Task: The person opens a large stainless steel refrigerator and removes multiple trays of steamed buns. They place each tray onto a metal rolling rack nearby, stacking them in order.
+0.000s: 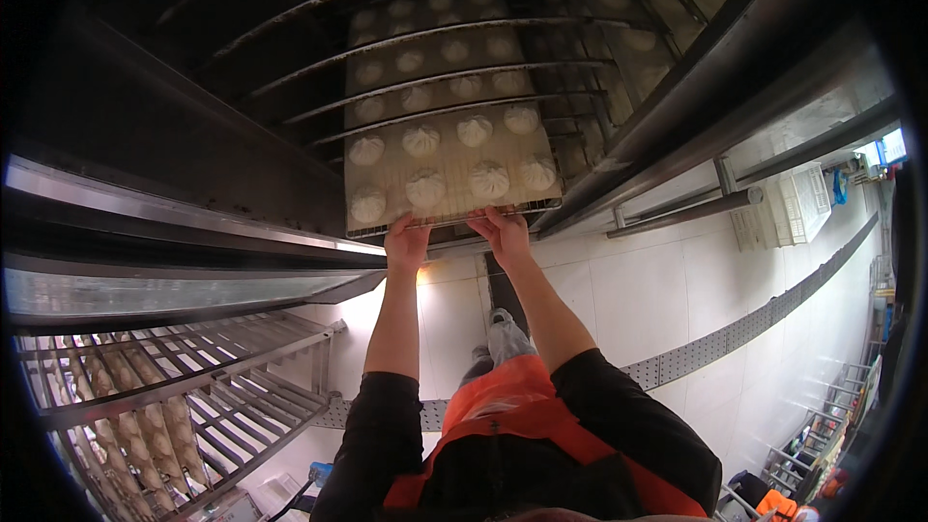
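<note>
A wire tray [453, 159] lined with a pale sheet carries rows of white pleated buns [425, 188]. Most of it lies inside a dark metal cabinet with rack rails [464, 98]; its front end sticks out toward me. My left hand [408, 243] grips the tray's front edge left of the middle, thumb on top. On the same edge, to the right, my right hand [504, 234] holds on, with thumb and fingers at the wire rim. The undersides of both grips are hidden. Farther in, the buns fade into shadow behind the rails.
A metal rack [254, 384] at lower left holds trays with rows of pale dough pieces [138, 406]. White plastic crates [790, 206] stand at right near a cylindrical metal handle [685, 214]. A perforated drain cover [725, 341] crosses the white floor [645, 283].
</note>
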### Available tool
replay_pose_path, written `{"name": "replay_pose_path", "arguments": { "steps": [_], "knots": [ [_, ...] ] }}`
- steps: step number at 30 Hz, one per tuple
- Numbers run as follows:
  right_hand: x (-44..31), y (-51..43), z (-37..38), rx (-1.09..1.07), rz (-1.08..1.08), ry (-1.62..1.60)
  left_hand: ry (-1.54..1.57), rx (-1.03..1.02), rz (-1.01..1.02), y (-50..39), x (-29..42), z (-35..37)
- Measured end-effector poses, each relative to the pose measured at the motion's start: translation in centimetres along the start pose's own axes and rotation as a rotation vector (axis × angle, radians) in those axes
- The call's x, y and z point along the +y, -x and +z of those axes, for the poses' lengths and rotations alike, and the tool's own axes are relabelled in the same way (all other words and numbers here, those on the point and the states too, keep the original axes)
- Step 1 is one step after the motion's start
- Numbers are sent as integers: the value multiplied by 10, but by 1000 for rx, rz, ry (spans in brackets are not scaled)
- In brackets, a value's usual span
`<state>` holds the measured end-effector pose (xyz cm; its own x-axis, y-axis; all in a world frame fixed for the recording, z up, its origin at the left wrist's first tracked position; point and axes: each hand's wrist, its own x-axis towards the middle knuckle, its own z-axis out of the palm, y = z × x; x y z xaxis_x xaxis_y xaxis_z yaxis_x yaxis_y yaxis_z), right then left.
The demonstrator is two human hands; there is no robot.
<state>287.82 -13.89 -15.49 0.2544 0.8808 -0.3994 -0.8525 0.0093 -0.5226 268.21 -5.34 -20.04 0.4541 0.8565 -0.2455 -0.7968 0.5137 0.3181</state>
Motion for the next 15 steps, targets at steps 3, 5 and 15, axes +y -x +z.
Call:
{"name": "replay_pose_path", "arguments": {
  "steps": [3, 5, 15],
  "knots": [
    [6, 19, -9, -19, -10, 19, -35, 72, 84, 25, -7, 1],
    [11, 35, -14, -29, -23, 8, -65, 13, 185, 46, -15, 6],
    [38, 130, -45, 58, 40, 26, -172, 139, 125, 153, -36, -6]
  ]
}}
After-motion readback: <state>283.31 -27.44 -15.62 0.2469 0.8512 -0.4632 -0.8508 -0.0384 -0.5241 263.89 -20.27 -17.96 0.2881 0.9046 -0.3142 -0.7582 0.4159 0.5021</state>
